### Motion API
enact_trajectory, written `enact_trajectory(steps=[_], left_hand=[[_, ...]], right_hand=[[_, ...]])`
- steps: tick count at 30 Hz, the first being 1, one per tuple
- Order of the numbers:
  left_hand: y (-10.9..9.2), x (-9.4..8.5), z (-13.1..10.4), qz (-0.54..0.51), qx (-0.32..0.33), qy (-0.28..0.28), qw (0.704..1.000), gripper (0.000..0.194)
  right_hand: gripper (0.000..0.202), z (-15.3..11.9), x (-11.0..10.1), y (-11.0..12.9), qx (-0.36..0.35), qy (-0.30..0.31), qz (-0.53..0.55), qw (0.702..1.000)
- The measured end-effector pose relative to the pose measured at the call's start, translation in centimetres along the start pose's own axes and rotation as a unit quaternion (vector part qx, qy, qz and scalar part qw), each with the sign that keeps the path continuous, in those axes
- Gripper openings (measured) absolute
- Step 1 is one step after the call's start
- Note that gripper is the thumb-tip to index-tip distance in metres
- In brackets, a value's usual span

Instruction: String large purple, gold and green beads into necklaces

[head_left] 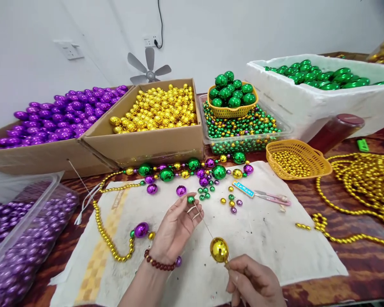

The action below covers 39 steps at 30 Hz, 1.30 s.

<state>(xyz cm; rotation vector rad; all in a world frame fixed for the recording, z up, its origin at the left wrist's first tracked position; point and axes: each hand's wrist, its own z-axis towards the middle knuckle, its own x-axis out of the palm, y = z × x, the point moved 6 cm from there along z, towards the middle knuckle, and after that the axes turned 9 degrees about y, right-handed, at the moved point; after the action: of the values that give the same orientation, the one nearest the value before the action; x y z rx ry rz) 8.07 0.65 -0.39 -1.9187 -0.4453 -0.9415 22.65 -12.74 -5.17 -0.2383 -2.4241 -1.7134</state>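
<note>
Between the thumb and fingertips of my left hand (176, 226) is a small green bead (191, 199), set at the upper end of a long thin needle (205, 222). The needle slants down to a large shiny gold bead (219, 249). Just below that bead, my right hand (254, 281) pinches the needle's lower end; my fingers partly hide the grip. A string of gold, green and purple beads (166, 174) curves across the white cloth (243, 264). Loose small green beads (206, 196) and a purple bead (181, 190) lie beyond my left hand.
Cardboard boxes of purple (67, 113) and gold beads (163, 106) stand behind. A clear tub (208, 138), yellow basket (272, 160) and white foam box (307, 102) are to the right. Small scissors (272, 197) lie on the cloth; gold bead strands (368, 183) lie far right.
</note>
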Motion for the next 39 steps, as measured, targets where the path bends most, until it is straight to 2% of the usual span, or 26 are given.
enact_trajectory(steps=[7,10,12,14,15,17,19,21,23,27,29,30,32,34,36,37,39], left_hand=[[-0.3,0.3,-0.3,0.056,0.001,0.01,0.998,0.021],[-0.1,0.6,-1.2,0.165,-0.022,0.018,0.986,0.027],[-0.1,0.4,-1.7,0.279,-0.058,0.033,0.958,0.032],[-1.2,-0.4,-1.8,0.421,-0.055,0.025,0.905,0.035],[-2.4,-1.0,-1.5,0.498,-0.03,0.003,0.867,0.035],[-5.2,-2.1,-0.7,0.637,0.04,-0.057,0.768,0.034],[-7.5,-2.9,0.4,0.735,0.09,-0.107,0.664,0.033],[-8.6,-3.5,1.8,0.791,0.101,-0.125,0.59,0.035],[-8.7,-3.9,3.1,0.818,0.091,-0.13,0.553,0.04],[-7.6,-4.1,4.9,0.847,0.067,-0.106,0.517,0.039],[-7.2,-3.8,5.1,0.844,0.08,-0.086,0.523,0.033],[-7.1,-3.6,4.9,0.834,0.095,-0.074,0.538,0.031],[-7.0,-2.8,4.2,0.792,0.141,-0.044,0.593,0.029],[-6.9,-1.8,2.9,0.726,0.185,-0.012,0.662,0.032],[-6.7,-0.9,1.6,0.656,0.202,0.004,0.727,0.035],[-6.6,-0.5,1.0,0.626,0.202,0.007,0.753,0.036],[-6.4,0.2,0.0,0.583,0.202,0.008,0.786,0.036]], right_hand=[[0.039,0.1,0.2,0.0,0.005,0.018,-0.005,1.0],[0.039,0.5,0.3,-0.4,-0.008,0.019,-0.003,1.0],[0.037,0.8,0.4,-0.5,-0.027,0.018,-0.006,0.999],[0.035,1.1,0.6,-0.5,-0.045,0.019,-0.011,0.999],[0.034,1.3,0.6,-0.5,-0.051,0.02,-0.011,0.998],[0.033,1.5,0.8,-0.5,-0.057,0.017,-0.007,0.998],[0.034,1.7,0.8,-0.5,-0.057,0.015,-0.004,0.998],[0.035,1.8,1.0,-0.7,-0.053,0.018,-0.003,0.998],[0.036,1.9,1.2,-1.0,-0.048,0.025,0.001,0.999],[0.038,2.0,1.3,-1.7,-0.047,0.031,0.004,0.998],[0.037,2.0,1.3,-1.9,-0.05,0.028,0.006,0.998],[0.037,2.0,1.3,-1.9,-0.051,0.025,0.008,0.998],[0.036,2.1,1.3,-1.9,-0.053,0.015,0.012,0.998],[0.036,2.1,1.3,-1.8,-0.055,0.002,0.015,0.998],[0.036,2.1,1.3,-1.6,-0.06,-0.006,0.016,0.998],[0.036,2.1,1.3,-1.5,-0.062,-0.008,0.016,0.998],[0.036,2.1,1.4,-1.5,-0.068,-0.007,0.013,0.998]])
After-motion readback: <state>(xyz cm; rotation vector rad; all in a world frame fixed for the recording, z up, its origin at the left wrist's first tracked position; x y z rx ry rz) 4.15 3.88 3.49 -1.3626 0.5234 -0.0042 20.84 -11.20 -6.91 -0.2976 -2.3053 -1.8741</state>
